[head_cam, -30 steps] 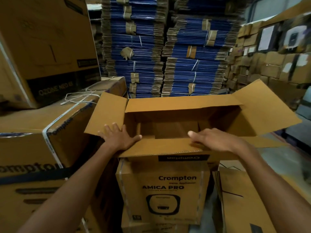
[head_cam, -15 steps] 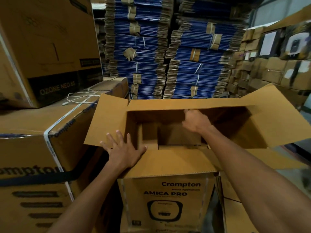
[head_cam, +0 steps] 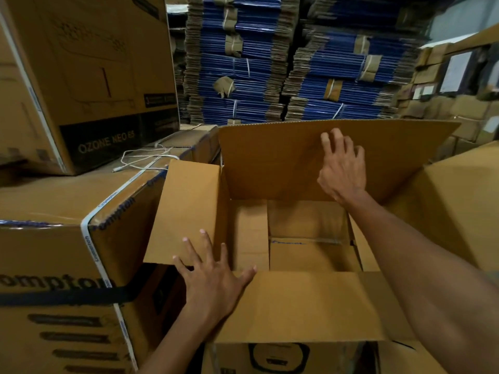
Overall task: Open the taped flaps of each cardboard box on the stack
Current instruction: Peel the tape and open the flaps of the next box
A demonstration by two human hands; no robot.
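Observation:
An open brown cardboard box [head_cam: 302, 303] stands in front of me with all flaps unfolded; its inside is bare cardboard. My left hand [head_cam: 213, 276] lies flat with spread fingers on the near flap, at the box's front left corner beside the left flap [head_cam: 186, 211]. My right hand [head_cam: 341, 168] reaches across the opening and presses its fingers against the raised far flap [head_cam: 270, 160], which stands nearly upright. The right flap [head_cam: 453, 211] hangs outward.
A taped Crompton box [head_cam: 54, 265] sits close on the left with a white cord [head_cam: 145, 157] on top and a larger Ozone Neo box [head_cam: 89, 76] stacked behind. Bundles of flattened blue cartons [head_cam: 283, 63] fill the back. More boxes [head_cam: 459, 98] stand at the right.
My right hand went from the near flap into the box and then up onto the far flap, which now stands raised. The view moved closer over the box. My left hand stayed on the near flap.

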